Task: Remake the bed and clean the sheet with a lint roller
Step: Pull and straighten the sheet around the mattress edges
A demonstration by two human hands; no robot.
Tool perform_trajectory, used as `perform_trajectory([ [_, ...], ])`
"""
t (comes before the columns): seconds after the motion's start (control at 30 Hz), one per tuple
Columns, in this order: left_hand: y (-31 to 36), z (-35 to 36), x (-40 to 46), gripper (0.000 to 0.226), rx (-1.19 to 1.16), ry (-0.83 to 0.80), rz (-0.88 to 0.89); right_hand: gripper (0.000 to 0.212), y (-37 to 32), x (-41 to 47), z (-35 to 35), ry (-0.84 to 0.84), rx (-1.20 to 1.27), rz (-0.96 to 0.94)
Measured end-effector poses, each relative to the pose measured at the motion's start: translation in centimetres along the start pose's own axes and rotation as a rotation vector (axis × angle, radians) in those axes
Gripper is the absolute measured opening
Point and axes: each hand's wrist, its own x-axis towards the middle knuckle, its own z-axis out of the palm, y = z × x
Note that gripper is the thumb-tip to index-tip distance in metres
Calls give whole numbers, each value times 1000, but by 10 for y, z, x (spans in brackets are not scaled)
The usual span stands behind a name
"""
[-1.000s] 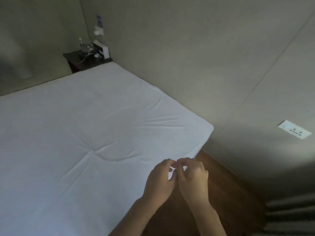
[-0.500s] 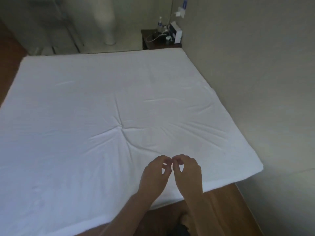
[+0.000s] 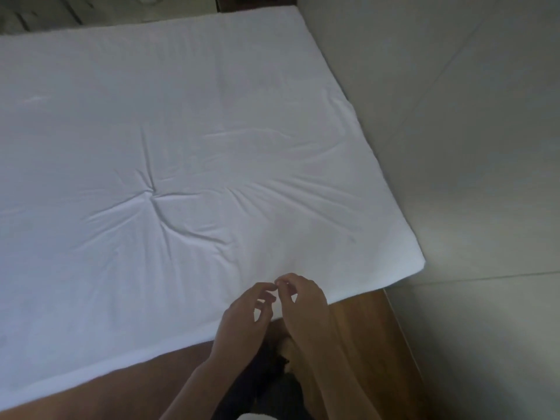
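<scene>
A big bed [image 3: 91,344] fills most of the head view. A white sheet [image 3: 181,131] covers it. The sheet has wrinkles, and many of them run out from one deep dent [image 3: 151,194] near the middle. The right side of the bed lies close along a pale wall [image 3: 454,116]. Brown wood floor [image 3: 363,322] shows at the near edge of the bed.

Two bare hands are held up over the near edge of the sheet. The left hand [image 3: 242,313] and the right hand [image 3: 303,301] are close together, with fingers bent. Their fingertips nearly meet. It is too dim to tell if they pinch something tiny.
</scene>
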Motion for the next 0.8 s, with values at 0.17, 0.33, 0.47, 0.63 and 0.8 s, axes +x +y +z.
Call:
perform_trajectory([
  [0.17,20,45,54,23,-43,-95,11,25,34,33,-41,3,-122,31],
  [0.33,58,99,120,22,41,-204,103,28,77,86,-95,-4,-239,75],
  [0.47,83,129,165,22,52,-208,55,27,110,146,-130,-31,-294,61],
  [0.63,89,188,239,18,74,-184,-92,32,161,255,-154,-137,-395,-49],
  [0.8,95,267,320,10,-6,-38,-353,28,238,395,-175,-280,-614,-165],
])
